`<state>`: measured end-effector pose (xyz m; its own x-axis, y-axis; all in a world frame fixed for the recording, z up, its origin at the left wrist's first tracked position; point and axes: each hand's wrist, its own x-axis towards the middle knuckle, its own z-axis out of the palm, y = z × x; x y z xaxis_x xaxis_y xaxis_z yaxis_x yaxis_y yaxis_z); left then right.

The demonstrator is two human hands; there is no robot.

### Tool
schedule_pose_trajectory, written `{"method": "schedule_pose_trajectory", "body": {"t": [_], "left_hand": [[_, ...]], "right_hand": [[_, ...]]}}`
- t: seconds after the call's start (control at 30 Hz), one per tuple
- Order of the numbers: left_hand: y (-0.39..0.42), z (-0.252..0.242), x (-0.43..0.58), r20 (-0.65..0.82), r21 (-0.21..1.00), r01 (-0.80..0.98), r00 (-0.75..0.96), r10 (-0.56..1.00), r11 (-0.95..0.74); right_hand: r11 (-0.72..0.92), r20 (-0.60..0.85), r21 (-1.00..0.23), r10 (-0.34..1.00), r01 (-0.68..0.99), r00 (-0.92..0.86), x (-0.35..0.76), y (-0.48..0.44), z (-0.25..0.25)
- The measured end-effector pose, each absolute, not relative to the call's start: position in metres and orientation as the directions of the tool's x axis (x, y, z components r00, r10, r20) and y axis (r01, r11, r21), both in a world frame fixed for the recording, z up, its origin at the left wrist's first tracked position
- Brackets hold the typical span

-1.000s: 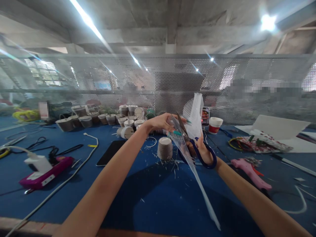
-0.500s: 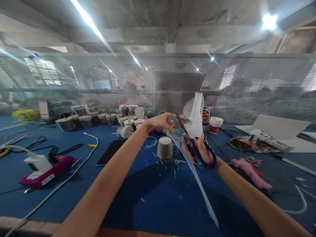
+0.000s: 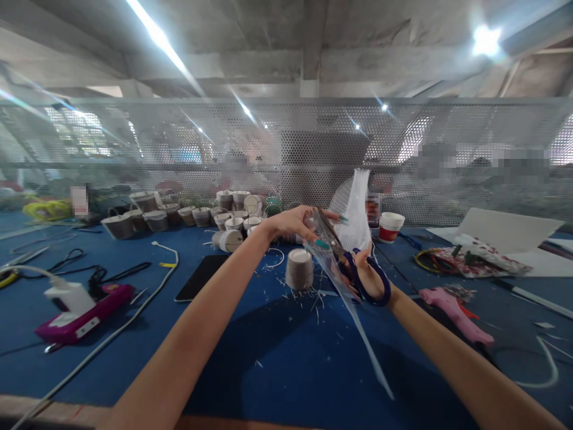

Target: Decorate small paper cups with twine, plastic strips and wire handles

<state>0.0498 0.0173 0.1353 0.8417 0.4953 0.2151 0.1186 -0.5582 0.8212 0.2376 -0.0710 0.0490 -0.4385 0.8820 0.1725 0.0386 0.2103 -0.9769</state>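
Blue counter point(image 3: 277, 358) messy with scraps, paper cups point(image 3: 299, 269), pink glue gun point(image 3: 452, 304). Mesh wall point(image 3: 179, 149) behind. Left hand point(image 3: 295, 222) pinches clear plastic sheet point(image 3: 353, 209); right hand point(image 3: 369, 275) grips blue scissors point(image 3: 358, 272).

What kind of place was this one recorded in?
Likely a craft workshop: a row of paper-cup baskets on the blue table, a pink glue gun, and scissors in the right hand cutting clear film held by the left hand.

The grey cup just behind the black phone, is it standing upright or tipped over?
Tipped over: the grey cup lies on its side on the blue table.
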Motion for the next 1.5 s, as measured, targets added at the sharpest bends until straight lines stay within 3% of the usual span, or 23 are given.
{"method": "schedule_pose_trajectory", "body": {"t": [0.53,0.77,0.93,1.1,1.17,1.27,1.37,1.5], "left_hand": [[0.016,0.133,0.055,0.137,0.789,0.18,0.881,0.453,-0.588],[0.019,0.138,0.044,0.171,0.728,0.277,0.811,0.559,-0.626],[0.026,0.146,0.026,0.319,0.736,0.288,0.65,0.689,-0.612],[0.045,0.148,0.005,0.552,0.709,0.332,0.289,0.783,-0.622],[0.054,0.147,-0.006,0.679,0.609,0.44,0.139,0.72,-0.66],[0.066,0.142,-0.024,0.768,0.449,0.67,0.049,0.639,-0.591],[0.069,0.138,-0.035,0.629,0.417,0.789,0.108,0.77,-0.451],[0.063,0.142,-0.033,0.578,0.453,0.768,0.134,0.805,-0.452]], "right_hand": [[0.194,0.179,-0.981,0.875,-0.013,-0.45,0.238,-0.067,0.047],[0.269,0.243,-0.963,0.859,-0.008,-0.451,0.24,-0.063,0.045],[0.278,0.279,-0.959,0.901,-0.051,-0.332,0.244,-0.058,0.035],[0.326,0.333,-0.943,0.923,-0.066,-0.191,0.241,-0.058,0.033],[0.385,0.379,-0.922,0.919,0.036,-0.103,0.241,-0.057,0.035],[0.416,0.461,-0.823,0.887,0.387,0.025,0.245,-0.051,0.038],[0.245,0.447,-0.587,0.892,0.772,0.057,0.249,-0.045,0.04],[0.012,0.306,-0.295,0.948,0.956,0.083,0.25,-0.042,0.035]]}}
